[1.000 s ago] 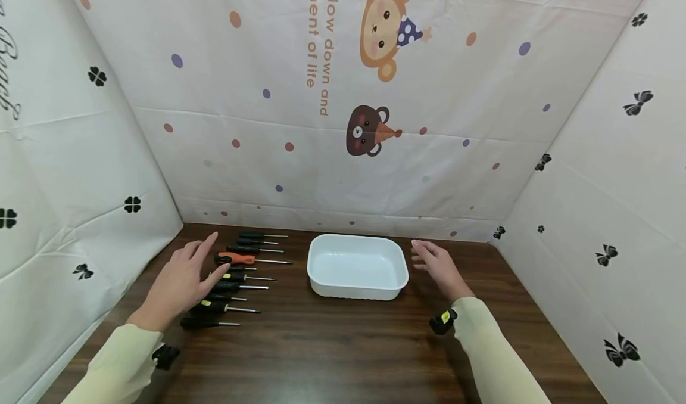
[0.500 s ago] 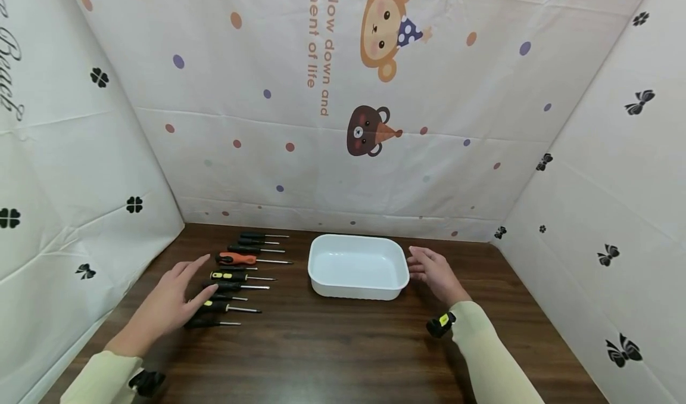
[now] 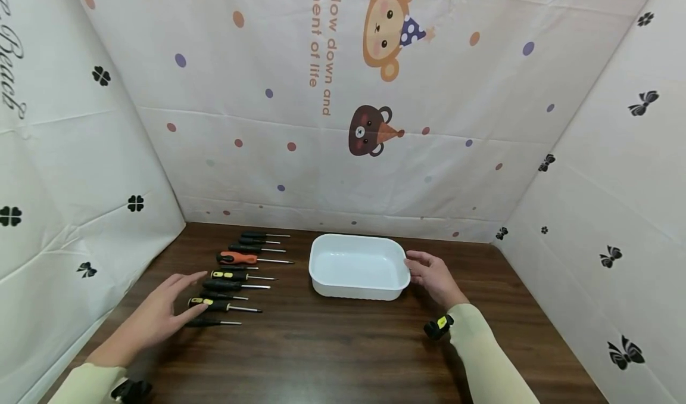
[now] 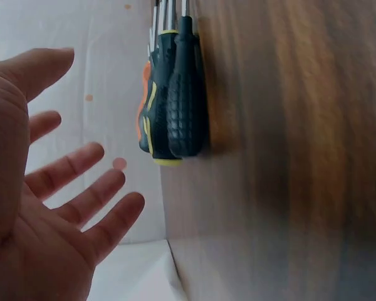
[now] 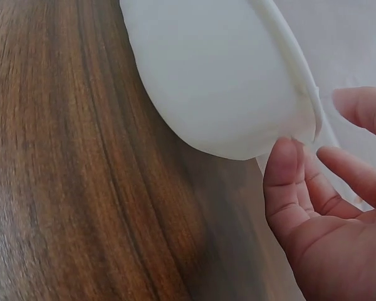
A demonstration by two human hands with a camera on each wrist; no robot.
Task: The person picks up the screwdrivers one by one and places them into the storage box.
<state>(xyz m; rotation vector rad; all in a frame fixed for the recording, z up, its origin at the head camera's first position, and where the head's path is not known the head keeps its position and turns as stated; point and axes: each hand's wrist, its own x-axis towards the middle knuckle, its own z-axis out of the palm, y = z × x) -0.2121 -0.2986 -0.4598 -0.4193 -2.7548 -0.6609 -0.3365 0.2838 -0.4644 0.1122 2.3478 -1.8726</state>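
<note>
My left hand (image 3: 152,317) hovers with spread fingers at the handle end of a row of screwdrivers on the left, nearest the black-and-yellow one (image 3: 217,304). In the left wrist view its palm holds nothing, and a black textured screwdriver handle (image 4: 187,106) lies apart from the fingers. At the right end of a white rectangular tub (image 3: 354,289), my right hand (image 3: 436,280) has its fingertips against the outer wall. The right wrist view shows those fingers loosely bent at the tub's side (image 5: 219,81), with the thumb off the rim. Inside the tub nothing is seen.
Among the several screwdrivers, an orange-handled one (image 3: 236,258) lies mid-row, shafts all pointing right. The dark wooden table (image 3: 321,356) meets white printed cloth walls (image 3: 300,165) at the back and on both sides.
My left hand has drawn back toward me and left, uncovering more screwdriver handles. My right hand has come slightly left, from beside the tub to touching its end. The tub keeps its place.
</note>
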